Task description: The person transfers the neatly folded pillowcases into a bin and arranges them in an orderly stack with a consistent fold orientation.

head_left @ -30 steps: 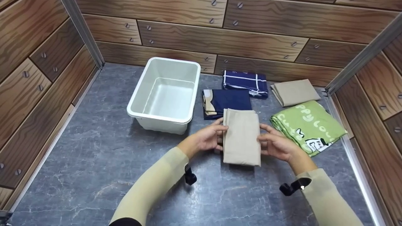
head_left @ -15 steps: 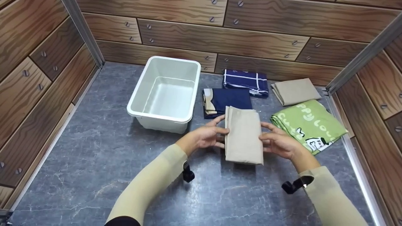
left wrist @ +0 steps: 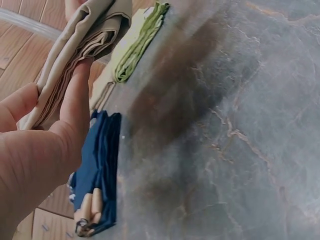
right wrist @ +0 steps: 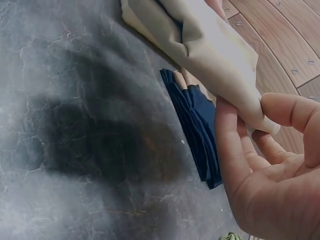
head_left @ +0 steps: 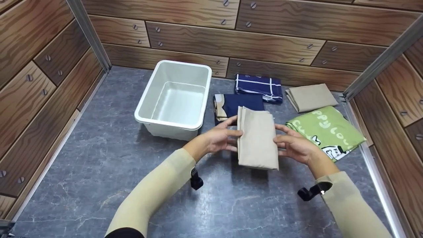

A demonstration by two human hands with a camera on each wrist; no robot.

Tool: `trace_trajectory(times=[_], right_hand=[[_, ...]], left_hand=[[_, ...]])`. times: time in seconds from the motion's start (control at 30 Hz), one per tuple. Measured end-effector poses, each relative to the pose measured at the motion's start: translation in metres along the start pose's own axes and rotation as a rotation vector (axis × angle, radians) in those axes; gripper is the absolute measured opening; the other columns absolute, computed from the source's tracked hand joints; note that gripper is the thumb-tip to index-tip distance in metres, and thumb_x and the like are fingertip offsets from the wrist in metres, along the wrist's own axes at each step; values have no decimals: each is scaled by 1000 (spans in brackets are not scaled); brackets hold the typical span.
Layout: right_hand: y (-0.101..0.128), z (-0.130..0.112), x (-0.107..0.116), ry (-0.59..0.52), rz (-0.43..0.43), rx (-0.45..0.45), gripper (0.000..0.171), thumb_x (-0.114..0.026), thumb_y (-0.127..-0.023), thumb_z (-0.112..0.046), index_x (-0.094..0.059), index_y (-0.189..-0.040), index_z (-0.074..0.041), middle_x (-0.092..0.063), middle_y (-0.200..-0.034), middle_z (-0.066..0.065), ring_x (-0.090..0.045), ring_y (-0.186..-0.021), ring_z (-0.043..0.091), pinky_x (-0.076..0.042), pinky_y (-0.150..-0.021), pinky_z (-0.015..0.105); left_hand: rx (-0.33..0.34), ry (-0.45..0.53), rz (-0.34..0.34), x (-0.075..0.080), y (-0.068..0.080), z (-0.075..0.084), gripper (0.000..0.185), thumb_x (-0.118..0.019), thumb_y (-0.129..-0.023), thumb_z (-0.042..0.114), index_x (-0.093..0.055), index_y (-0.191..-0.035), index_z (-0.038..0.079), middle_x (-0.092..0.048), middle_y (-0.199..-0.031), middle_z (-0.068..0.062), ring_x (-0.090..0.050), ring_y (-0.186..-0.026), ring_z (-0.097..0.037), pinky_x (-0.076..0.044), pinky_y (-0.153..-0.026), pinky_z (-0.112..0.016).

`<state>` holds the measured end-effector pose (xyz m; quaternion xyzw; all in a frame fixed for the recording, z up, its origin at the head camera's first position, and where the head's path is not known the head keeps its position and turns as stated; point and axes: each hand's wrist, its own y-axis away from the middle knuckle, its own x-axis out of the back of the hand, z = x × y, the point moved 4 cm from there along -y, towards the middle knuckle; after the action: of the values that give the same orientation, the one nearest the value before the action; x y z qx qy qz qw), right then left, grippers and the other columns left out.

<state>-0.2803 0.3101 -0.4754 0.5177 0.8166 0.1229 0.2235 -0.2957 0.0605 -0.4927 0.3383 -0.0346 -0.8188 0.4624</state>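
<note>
A folded beige cloth [head_left: 257, 140] is held up off the grey surface between both hands, its layers showing along one side in the left wrist view. My left hand [head_left: 219, 138] pinches its left edge, thumb on top and fingers beneath. The right hand [head_left: 295, 145] grips the opposite edge the same way; in the right wrist view the thumb and fingers [right wrist: 287, 107] close on a corner of the cloth. Just behind it lies a folded navy cloth [head_left: 244, 102] with a beige-and-white patterned end, partly covered by the beige one in the head view.
A white plastic bin [head_left: 178, 96] stands left of the hands, with nothing inside. At the back lies a navy cloth with white lines [head_left: 257, 86]. To the right are another folded beige cloth [head_left: 312, 96] and a green printed cloth [head_left: 330, 130]. Wood-patterned walls [head_left: 198, 36] enclose the surface.
Both hands have raised the beige cloth a little and shifted it slightly right and away from me. The bin and the other cloths have stayed in place.
</note>
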Motion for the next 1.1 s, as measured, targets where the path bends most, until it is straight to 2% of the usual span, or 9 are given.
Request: trace_trajectory(times=[0.3,0.57,0.7,0.83,0.97,1.1], right_hand=[[2,-19,-7,20,-6,14,69,-51,-100,-5,-11,-156,-14,-67,-111,3,-66,-101,18,-54,-90,40],[1,-29,-12,5,-7,17,65,-51,-100,-4,-17,-153,-16,-67,-114,4,-66,-103,19,-54,-91,42],[-1,-34,-15,-3,-11,24,60,-51,-100,-3,-22,-150,-18,-68,-112,4,-67,-102,20,-55,-90,42],[-4,-39,-19,-10,-19,29,63,-51,-100,-3,-19,-152,-17,-69,-111,4,-67,-101,19,-55,-91,42],[-8,-45,-24,-18,-24,37,69,-51,-100,-3,-13,-156,-16,-69,-111,4,-68,-99,19,-55,-90,41],[-12,-51,-28,-32,-20,43,66,-51,-99,-2,-17,-154,-16,-69,-110,5,-68,-98,19,-56,-89,41]], left_hand=[[-17,-32,-17,-3,10,18,80,-64,-95,6,-26,-156,41,-62,-115,-13,-64,-103,-29,-57,-84,-48],[-30,-57,-15,-3,16,30,78,-64,-95,7,-27,-156,39,-57,-128,-16,-65,-105,-30,-57,-84,-47],[-35,-63,-8,-3,19,37,78,-65,-95,7,-27,-156,38,-61,-123,-16,-66,-102,-29,-58,-83,-46],[-41,-68,2,-2,21,45,77,-64,-96,8,-26,-156,39,-62,-115,-14,-66,-100,-27,-58,-81,-44],[-50,-68,11,0,23,52,77,-64,-96,8,-26,-156,40,-62,-114,-14,-66,-100,-28,-58,-83,-45],[-67,-71,12,3,26,60,78,-64,-96,8,-27,-156,39,-62,-116,-15,-66,-101,-28,-57,-86,-47]])
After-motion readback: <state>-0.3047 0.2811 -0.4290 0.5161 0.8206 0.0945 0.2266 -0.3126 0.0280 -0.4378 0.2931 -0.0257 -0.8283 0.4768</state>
